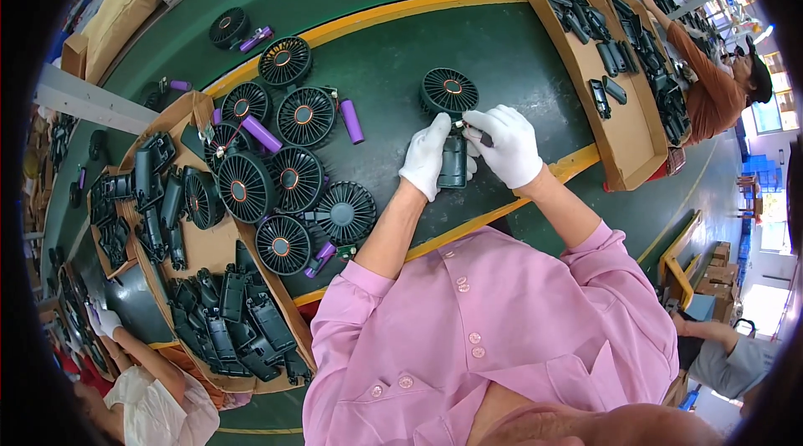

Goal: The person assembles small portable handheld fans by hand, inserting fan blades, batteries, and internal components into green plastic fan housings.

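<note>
Both my hands wear white gloves and meet at a dark green handheld fan [450,92], its round grille facing up and its handle pointing toward me. My left hand [427,156] grips the handle from the left side. At the neck between fan head and handle, my right hand [505,145] pinches with thumb and forefinger; a small whitish bit shows at the fingertips, too small to name. To the left lies a cluster of fan heads [306,116], several with purple cylindrical batteries [351,121] beside or attached to them.
An open cardboard box [297,330] of dark handle shells stands at my left. Two cardboard trays [633,163] of similar parts lie at the right. A yellow strip [418,4] edges the green worktop. Co-workers sit at right [718,103] and lower left [159,404].
</note>
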`<state>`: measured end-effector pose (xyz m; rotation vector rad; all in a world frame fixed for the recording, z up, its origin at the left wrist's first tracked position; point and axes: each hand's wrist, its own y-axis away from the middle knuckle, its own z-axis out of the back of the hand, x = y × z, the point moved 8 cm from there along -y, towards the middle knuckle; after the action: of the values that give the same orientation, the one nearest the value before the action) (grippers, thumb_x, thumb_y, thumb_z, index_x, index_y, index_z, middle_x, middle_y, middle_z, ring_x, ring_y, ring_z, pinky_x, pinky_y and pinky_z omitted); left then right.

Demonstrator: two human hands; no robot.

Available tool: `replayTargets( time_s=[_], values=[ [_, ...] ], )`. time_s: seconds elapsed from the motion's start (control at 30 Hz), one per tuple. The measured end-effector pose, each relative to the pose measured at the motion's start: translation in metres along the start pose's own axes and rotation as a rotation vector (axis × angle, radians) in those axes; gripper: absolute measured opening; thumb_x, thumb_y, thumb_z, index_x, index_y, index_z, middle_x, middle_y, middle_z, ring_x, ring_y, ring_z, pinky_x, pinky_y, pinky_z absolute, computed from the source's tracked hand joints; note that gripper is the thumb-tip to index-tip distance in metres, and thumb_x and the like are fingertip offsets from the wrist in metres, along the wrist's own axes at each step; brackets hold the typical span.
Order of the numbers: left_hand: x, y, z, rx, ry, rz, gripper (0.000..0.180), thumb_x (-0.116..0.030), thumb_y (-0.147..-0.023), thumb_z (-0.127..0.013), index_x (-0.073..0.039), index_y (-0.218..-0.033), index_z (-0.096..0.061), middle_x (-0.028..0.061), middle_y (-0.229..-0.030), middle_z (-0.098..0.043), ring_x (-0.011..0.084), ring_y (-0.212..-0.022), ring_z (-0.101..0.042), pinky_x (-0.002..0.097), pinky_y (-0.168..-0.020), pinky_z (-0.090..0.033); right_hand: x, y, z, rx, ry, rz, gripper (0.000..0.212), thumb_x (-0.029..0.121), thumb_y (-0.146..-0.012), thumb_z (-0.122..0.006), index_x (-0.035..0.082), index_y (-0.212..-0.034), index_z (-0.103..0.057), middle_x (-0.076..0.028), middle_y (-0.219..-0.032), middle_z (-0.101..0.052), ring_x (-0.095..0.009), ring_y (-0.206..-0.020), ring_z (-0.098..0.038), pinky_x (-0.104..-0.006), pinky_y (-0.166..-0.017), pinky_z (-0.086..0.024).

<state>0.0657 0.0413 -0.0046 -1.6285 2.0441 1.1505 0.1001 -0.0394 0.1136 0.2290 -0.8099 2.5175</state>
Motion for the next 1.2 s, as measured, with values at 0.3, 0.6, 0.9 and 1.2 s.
replayTargets(
  time_s=[0.3, 0.6, 0.9, 1.2],
  values=[
    [0.0, 0.0, 0.002, -0.04, 0.005, -0.005, 0.052, -0.049, -0.095, -0.044, 0.0, -0.098, -0.062, 0.0141, -0.076, -0.065, 0.0231, -0.055, -0.063, 0.0334, -0.048, -0.054, -0.005, 0.004, -0.002, -0.003, -0.07, -0.009, 0.03, 0.002, -0.069, -0.071, 0.005, -0.099, -0.064, -0.009, -0.077, -0.06, -0.028, -0.071, -0.057, -0.036, -0.064, -0.046],
    [0.0, -0.001, 0.0, -0.034, 0.006, -0.011, 0.053, -0.05, -0.094, -0.045, 0.001, -0.096, -0.061, 0.0142, -0.075, -0.064, 0.0232, -0.053, -0.063, 0.0327, -0.046, -0.054, 0.0, 0.005, 0.0, 0.025, 0.0, 0.07, 0.038, 0.007, -0.063, -0.074, 0.007, -0.1, -0.063, -0.006, -0.081, -0.059, -0.025, -0.075, -0.056, -0.0354, -0.069, -0.045],
    [0.003, -0.005, 0.01, -0.078, -0.012, -0.047, 0.05, -0.049, -0.093, -0.048, -0.001, -0.093, -0.059, 0.0115, -0.073, -0.063, 0.0226, -0.051, -0.062, 0.0326, -0.045, -0.053, 0.02, 0.001, -0.006, 0.085, 0.174, 0.168, 0.037, 0.005, -0.062, -0.069, 0.006, -0.098, -0.061, -0.005, -0.079, -0.057, -0.023, -0.072, -0.054, -0.0343, -0.066, -0.043],
    [-0.001, 0.003, 0.005, -0.044, -0.1, -0.094, 0.052, -0.055, -0.093, -0.049, -0.003, -0.096, -0.059, 0.0093, -0.073, -0.062, 0.0182, -0.055, -0.061, 0.0283, -0.049, -0.05, 0.021, 0.0, -0.01, 0.195, 0.221, 0.201, 0.031, 0.01, -0.069, -0.063, 0.006, -0.1, -0.061, -0.004, -0.081, -0.056, -0.023, -0.077, -0.055, -0.0342, -0.069, -0.044]
  ],
)
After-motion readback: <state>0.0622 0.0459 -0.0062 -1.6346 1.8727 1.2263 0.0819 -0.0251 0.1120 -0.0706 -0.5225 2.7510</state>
